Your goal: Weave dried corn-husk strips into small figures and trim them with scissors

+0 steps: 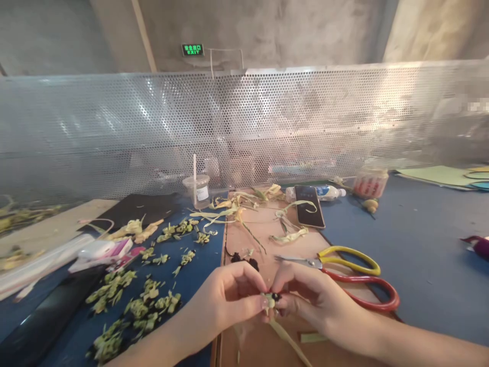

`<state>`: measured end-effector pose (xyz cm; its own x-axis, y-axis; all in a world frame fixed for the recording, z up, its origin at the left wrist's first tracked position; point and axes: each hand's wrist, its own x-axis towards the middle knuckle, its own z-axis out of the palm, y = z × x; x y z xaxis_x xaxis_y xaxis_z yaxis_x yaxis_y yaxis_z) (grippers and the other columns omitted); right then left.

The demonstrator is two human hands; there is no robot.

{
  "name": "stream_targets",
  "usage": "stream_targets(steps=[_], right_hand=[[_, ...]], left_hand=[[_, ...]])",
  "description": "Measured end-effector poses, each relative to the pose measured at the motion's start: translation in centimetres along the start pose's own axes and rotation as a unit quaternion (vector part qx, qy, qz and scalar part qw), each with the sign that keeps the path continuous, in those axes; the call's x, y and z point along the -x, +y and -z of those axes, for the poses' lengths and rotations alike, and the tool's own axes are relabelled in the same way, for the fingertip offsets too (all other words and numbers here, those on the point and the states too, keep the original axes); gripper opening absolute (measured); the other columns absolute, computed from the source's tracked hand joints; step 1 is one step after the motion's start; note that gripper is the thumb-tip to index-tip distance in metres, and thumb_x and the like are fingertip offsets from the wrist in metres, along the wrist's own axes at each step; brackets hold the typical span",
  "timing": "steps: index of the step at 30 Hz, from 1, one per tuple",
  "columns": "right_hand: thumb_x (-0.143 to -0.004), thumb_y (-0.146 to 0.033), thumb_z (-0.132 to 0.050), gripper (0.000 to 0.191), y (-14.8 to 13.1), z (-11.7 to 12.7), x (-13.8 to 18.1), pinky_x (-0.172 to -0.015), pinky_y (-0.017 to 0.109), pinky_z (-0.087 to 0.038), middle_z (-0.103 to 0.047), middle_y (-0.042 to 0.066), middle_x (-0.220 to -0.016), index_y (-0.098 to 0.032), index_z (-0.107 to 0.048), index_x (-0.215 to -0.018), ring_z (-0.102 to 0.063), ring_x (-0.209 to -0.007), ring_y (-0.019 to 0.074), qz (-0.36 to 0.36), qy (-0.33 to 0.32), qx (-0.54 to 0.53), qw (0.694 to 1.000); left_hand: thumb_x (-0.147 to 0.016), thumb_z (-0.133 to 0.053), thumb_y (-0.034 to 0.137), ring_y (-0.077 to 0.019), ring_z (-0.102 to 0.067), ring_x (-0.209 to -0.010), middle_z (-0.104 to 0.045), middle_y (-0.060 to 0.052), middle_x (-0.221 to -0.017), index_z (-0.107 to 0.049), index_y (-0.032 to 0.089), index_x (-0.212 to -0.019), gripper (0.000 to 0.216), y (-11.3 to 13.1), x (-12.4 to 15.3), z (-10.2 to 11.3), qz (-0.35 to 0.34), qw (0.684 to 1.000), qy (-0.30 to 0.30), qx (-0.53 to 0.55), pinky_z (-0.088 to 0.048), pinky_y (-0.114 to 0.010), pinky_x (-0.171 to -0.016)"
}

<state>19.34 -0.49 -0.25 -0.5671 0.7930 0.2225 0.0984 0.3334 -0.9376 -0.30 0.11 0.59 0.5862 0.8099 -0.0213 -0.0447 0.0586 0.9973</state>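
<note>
My left hand (244,298) and my right hand (301,293) meet over the brown board, fingers pinched together. Between their fingertips is a small pale-green and black husk piece (269,300); its exact shape is partly covered by the fingers. A long pale husk strip (290,341) trails down from below the fingertips; whether it is joined to the piece I cannot tell. Scissors (344,270) with one yellow and one red handle lie beside my right hand. Small black bits (244,260) lie just beyond my left hand.
Several green husk clusters (148,306) cover the blue table at left, near a dark phone-like slab (49,321). Dry husk strips (240,214), a smartphone (308,206), a plastic bottle (330,192), a jar (370,182) and a cup with straw (197,191) stand or lie farther back, before a perforated metal screen (267,117).
</note>
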Motion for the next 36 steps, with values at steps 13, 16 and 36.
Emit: stream_targets(steps=[13,16,36], right_hand=[[-0.084,-0.033,-0.047,0.016,-0.14,-0.15,0.19,-0.068,0.023,-0.045,-0.058,0.002,-0.080,-0.017,-0.052,-0.084,-0.054,-0.074,0.0102,0.000,-0.003,0.042,0.999],[-0.085,-0.034,-0.046,0.018,-0.13,-0.08,0.30,-0.070,0.024,-0.045,-0.058,0.003,-0.083,-0.017,-0.052,-0.086,-0.054,-0.076,0.0107,0.014,-0.010,0.066,0.998],[-0.084,-0.032,-0.047,0.016,-0.18,-0.09,0.68,-0.071,0.025,-0.046,-0.056,0.004,-0.084,-0.017,-0.052,-0.088,-0.054,-0.076,0.0109,0.039,-0.012,0.070,0.997]], left_hand=[[-0.072,-0.061,0.021,-0.0114,-0.059,-0.067,-0.063,-0.001,-0.067,-0.052,0.015,-0.078,0.012,-0.02,-0.01,-0.04,0.008,1.000,0.009,-0.024,-0.045,-0.026,-0.069],[-0.071,-0.060,0.020,-0.0109,-0.059,-0.065,-0.062,0.000,-0.066,-0.052,0.015,-0.076,0.011,-0.07,-0.04,-0.21,0.009,1.000,0.013,-0.020,-0.045,-0.025,-0.067],[-0.071,-0.062,0.022,-0.0117,-0.058,-0.066,-0.064,-0.003,-0.068,-0.053,0.015,-0.077,0.012,0.29,0.21,-0.24,0.016,1.000,-0.021,-0.010,-0.044,-0.026,-0.067]])
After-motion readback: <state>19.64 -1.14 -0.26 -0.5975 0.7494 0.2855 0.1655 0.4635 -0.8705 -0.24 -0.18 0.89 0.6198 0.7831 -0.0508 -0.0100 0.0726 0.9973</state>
